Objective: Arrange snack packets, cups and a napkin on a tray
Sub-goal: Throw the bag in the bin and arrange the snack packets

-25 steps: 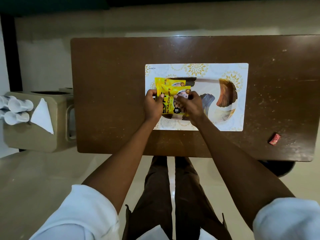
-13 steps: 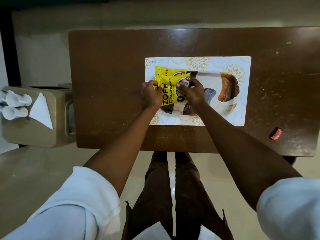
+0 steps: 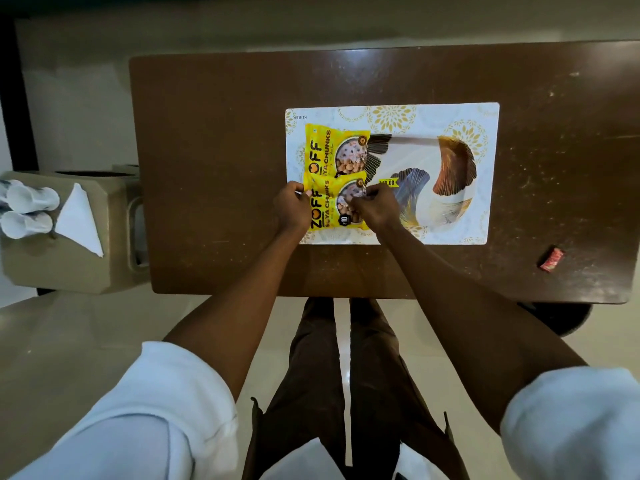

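Observation:
A white tray (image 3: 485,174) with gold and feather patterns lies on the brown table (image 3: 214,150). Two yellow snack packets sit on its left part: the far packet (image 3: 329,150) lies flat, and the near packet (image 3: 329,209) overlaps its lower edge. My left hand (image 3: 292,207) pinches the near packet's left edge. My right hand (image 3: 375,206) grips its right side. White cups (image 3: 29,209) lie on their sides beside a folded white napkin (image 3: 79,220) on a beige stand at the far left.
The beige stand (image 3: 69,271) is set against the table's left edge. A small red wrapper (image 3: 551,259) lies near the table's front right. The tray's right half is bare. My legs show below the table's front edge.
The stacked packets have been separated. The near packet slid toward me along the tray with both hands on it, leaving the other packet lying behind it.

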